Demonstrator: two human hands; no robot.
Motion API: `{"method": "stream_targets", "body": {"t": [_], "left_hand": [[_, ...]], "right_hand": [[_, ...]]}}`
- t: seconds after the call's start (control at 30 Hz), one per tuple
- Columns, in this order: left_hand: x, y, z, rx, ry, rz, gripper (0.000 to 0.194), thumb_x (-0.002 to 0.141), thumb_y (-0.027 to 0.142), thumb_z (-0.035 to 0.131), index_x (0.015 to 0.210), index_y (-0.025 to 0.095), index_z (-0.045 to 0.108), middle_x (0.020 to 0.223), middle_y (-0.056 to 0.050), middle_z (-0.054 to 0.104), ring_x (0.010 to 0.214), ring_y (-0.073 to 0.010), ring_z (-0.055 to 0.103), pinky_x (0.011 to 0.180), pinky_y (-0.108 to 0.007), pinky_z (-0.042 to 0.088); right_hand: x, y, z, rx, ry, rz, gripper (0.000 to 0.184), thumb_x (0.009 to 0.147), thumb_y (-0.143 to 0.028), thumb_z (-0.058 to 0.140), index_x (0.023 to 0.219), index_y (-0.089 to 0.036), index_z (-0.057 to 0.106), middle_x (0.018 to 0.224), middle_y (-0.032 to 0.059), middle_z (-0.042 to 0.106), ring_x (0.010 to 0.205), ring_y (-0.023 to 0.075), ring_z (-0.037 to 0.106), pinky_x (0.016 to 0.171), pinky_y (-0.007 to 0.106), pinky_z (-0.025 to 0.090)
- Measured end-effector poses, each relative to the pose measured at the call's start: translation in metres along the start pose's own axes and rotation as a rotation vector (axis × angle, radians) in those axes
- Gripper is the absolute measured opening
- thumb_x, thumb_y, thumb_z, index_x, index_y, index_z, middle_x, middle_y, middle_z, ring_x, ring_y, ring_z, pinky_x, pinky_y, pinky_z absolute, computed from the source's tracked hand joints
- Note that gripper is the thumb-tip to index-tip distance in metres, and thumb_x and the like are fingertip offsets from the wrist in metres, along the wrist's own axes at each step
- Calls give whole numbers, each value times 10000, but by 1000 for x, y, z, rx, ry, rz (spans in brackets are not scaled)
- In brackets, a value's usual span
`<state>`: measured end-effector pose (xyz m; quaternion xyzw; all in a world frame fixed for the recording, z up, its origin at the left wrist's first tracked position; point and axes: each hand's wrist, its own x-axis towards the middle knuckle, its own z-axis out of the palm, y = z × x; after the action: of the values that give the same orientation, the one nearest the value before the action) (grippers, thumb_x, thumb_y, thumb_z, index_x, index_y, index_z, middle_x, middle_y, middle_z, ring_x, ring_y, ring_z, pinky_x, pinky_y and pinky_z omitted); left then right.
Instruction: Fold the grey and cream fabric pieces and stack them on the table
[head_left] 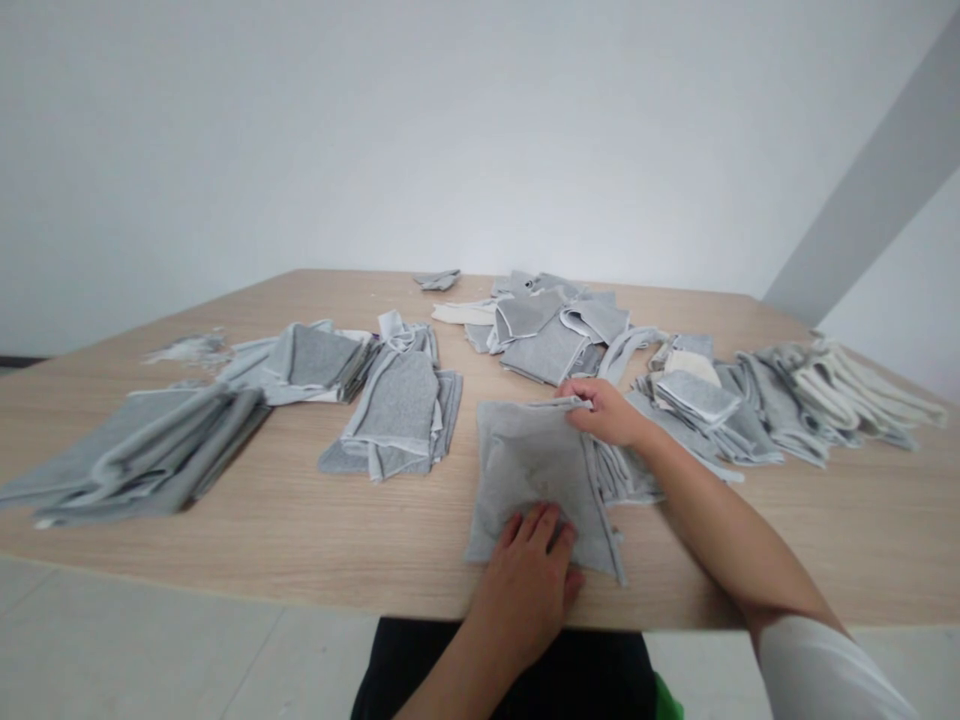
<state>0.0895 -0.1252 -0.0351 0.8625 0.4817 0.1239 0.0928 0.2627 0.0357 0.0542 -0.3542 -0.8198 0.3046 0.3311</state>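
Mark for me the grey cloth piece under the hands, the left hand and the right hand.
grey cloth piece (529, 465), head view, bare middle of its top face.
left hand (529, 580), head view, back of the hand, pressing the cloth's near edge.
right hand (607, 410), head view, knuckles, pinching the cloth's far corner.

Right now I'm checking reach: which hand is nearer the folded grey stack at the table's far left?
Left. The left hand presses the near edge of the grey cloth piece, closer to that folded grey stack. The right hand grips the cloth's far corner, farther right.
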Motion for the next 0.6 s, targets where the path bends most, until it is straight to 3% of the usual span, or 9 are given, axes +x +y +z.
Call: {"method": "stream_targets", "body": {"t": [0.23, 0.33, 0.4, 0.5, 0.6], "left_hand": [[0, -4, -5, -25, 30, 40, 404, 907, 343, 504, 1276, 191, 563, 1370, -116, 545, 1279, -298, 481, 1098, -523, 347], [0, -8, -17, -20, 132, 79, 337, 944, 246, 404, 1211, 198, 604, 1264, -79, 630, 1209, -237, 544, 1125, -490, 318], [1, -12, -23, 24, 198, 46, 363, 944, 206, 374, 1234, 192, 591, 1319, -79, 599, 1266, -229, 501, 1147, -479, 284], [4, -22, -23, 93, 174, -63, 414, 922, 256, 437, 1307, 141, 534, 1427, -137, 495, 1349, -280, 413, 1135, -494, 301], [7, -30, -16, 107, 130, -143, 474, 898, 327, 492, 1307, 89, 521, 1419, -195, 486, 1336, -327, 424, 1092, -509, 357]], "right_hand": [[-12, -33, -3, -55, -178, -311, 102, 648, -135, 540, 698, -202, 483, 853, 37, 628, 755, 155, 543, 712, 266, 413], [-12, -34, -2, -81, -177, -304, 110, 654, -127, 533, 707, -206, 477, 865, 41, 634, 766, 161, 553, 709, 271, 419], [-11, -32, 0, -78, -188, -295, 104, 661, -132, 529, 705, -207, 472, 868, 43, 638, 767, 161, 559, 702, 267, 422], [-10, -30, 1, -81, -189, -302, 109, 661, -124, 525, 707, -207, 472, 886, 49, 649, 785, 165, 571, 717, 270, 428], [-10, -29, 1, -71, -187, -339, 130, 660, -110, 528, 726, -206, 472, 945, 63, 662, 834, 177, 588, 754, 284, 436]]}}
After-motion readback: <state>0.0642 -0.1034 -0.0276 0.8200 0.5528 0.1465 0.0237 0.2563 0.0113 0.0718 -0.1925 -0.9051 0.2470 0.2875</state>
